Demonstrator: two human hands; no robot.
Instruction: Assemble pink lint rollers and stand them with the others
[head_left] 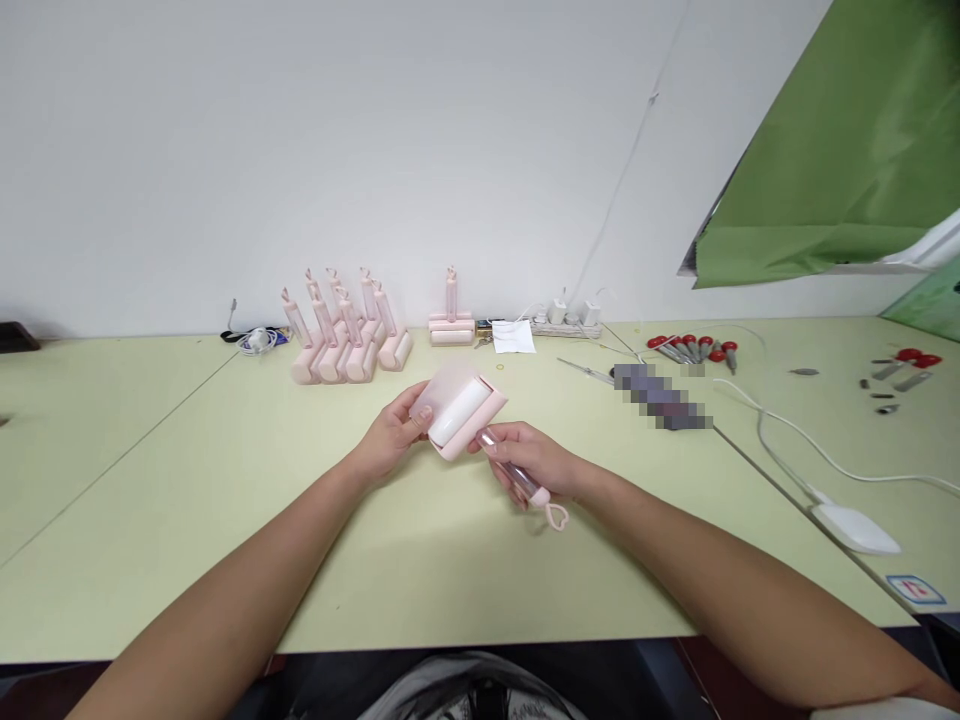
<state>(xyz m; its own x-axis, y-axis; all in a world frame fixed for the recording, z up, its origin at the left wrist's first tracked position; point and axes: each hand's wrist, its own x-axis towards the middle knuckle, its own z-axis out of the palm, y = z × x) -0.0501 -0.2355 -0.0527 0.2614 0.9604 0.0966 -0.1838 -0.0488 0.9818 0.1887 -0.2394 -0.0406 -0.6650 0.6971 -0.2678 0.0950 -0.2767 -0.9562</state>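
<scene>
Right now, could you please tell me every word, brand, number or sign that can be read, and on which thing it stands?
No text can be read with certainty.
Blue-edged label on the table, far right: red marks, too small and blurred.
Held pink roller: no lettering visible.
Pixelated item: obscured, unreadable.

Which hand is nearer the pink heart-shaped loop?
Right. Right hand grips the clear tubular handle near the loop; left hand is farther, at the translucent pink cover.
</scene>
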